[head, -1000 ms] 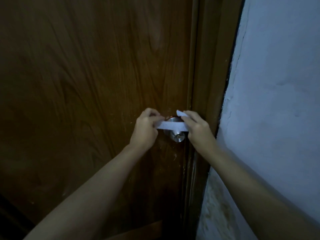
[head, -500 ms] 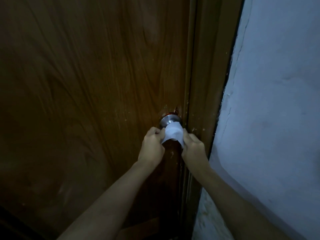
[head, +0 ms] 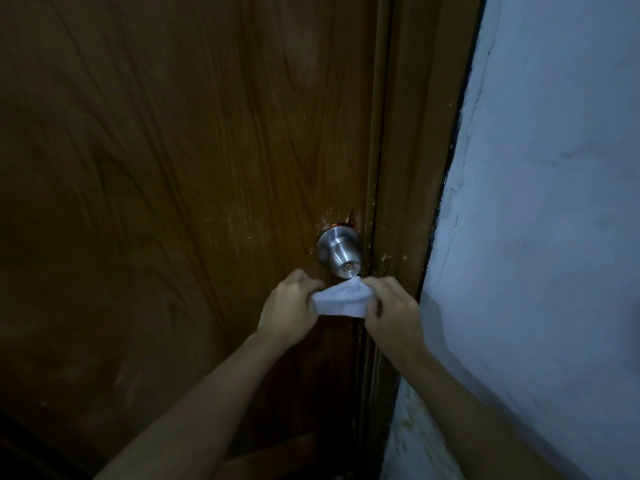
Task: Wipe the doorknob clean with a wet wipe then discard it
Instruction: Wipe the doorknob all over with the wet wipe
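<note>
Both hands grip one white wet wipe [head: 341,299], which is stretched between them as a short, slightly bunched band. The left hand [head: 289,308] is clenched on the wipe's left end, knuckles toward the camera, its fingers curled over the cloth. The right hand [head: 393,308] pinches the right end, thumb and forefinger closed on the upper corner while the other fingers fold underneath.

The doorknob [head: 341,252] sits just above the gap between the two hands. It is a round, brushed-metal knob with a keyhole in its face and a round plate behind it, and it is fully uncovered. The top edge of the wipe rises to a small peak just under the knob's lower rim; whether the cloth touches the metal there cannot be told.

The knob is mounted on a dark brown wooden door [head: 173,168] that extends above and to the left of the left hand. A wooden door frame [head: 412,133] runs up past the right hand, and a rough, pale blue-white wall [head: 554,202] lies beyond it, to the right of the right forearm. Small pale flecks mark the wood around the knob.
</note>
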